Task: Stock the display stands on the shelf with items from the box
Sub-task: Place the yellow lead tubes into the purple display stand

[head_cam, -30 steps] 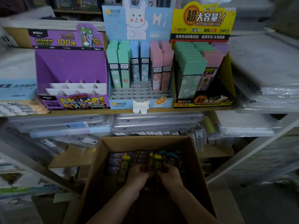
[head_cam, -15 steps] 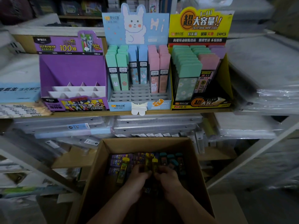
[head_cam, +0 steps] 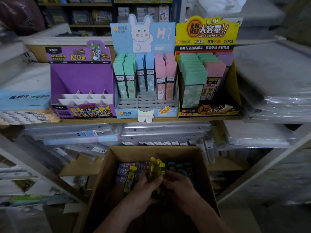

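Since half a second earlier, the bundle of yellow cases (head_cam: 157, 169) had risen out of the stock in the box (head_cam: 151, 149), its tops now clear above the purple packs (head_cam: 124, 167). The left hand (head_cam: 144, 187) and right hand (head_cam: 180, 184) clasped it from either side inside the box, fingers curled round it. One loose yellow case (head_cam: 130, 177) lay just left of the bundle. Above the box and to its left, the purple stand (head_cam: 80, 78) showed unfilled white slots. That was probably the bundle's destination, so the pick looked done and the lift to the shelf remained.
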The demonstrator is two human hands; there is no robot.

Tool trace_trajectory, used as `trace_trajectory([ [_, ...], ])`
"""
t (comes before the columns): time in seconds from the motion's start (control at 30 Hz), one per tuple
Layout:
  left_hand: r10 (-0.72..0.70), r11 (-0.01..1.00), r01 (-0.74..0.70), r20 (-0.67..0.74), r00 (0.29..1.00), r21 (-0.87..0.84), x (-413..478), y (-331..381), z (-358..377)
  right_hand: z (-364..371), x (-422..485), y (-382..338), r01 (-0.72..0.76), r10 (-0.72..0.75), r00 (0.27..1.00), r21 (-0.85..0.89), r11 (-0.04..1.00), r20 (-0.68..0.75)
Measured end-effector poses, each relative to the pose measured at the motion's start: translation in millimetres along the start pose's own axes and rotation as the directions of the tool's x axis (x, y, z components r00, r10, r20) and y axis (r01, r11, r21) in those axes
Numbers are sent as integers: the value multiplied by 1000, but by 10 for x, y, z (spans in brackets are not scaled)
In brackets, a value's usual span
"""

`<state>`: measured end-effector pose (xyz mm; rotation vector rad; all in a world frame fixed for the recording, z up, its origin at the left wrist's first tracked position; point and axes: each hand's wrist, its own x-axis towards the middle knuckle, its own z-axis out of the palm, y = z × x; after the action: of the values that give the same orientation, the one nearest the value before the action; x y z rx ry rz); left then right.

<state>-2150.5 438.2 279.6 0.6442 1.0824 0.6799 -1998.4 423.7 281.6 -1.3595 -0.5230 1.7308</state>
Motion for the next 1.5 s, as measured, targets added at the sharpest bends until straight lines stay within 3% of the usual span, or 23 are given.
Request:
trace_trajectory([
  [0.23, 93, 995, -96, 78, 993, 38, -287, 189, 110, 24, -371, -365, 189, -171, 976, -131, 973, 135],
  [0.5, 240, 969, -244, 85, 967, 36, -677, 415, 233, 144, -683, -573, 330, -332, 942, -332, 884, 53],
  [0.73, 272, 962, -267, 119, 955, -56, -981, 706, 174, 381, -859, -740, 510, -545, 836, -465, 723, 68],
  [0.93, 364, 931, -354, 175, 915, -88, -1218, 1010, -64, 738, -946, -867, 603, -621, 779, -373, 705, 88],
  [1.07, 445, 895, -441, 172, 879, -61, -1281, 1187, -400, 1100, -977, -867, 616, -623, 780, -242, 750, 55],
  [1.27, 571, 818, -574, 189, 799, -40, -1281, 1513, -932, 1713, -1126, -881, 614, -620, 784, -196, 764, 41],
  [1.4, 658, 750, -661, 126, 742, -25, -1341, 1789, -1265, 2111, -1193, -994, 685, -705, 709, -222, 693, -15],
  [1.5, 679, 731, -681, 153, 718, -53, -1436, 2048, -1518, 2415, -1214, -1140, 777, -801, 598, -250, 578, 7],
])
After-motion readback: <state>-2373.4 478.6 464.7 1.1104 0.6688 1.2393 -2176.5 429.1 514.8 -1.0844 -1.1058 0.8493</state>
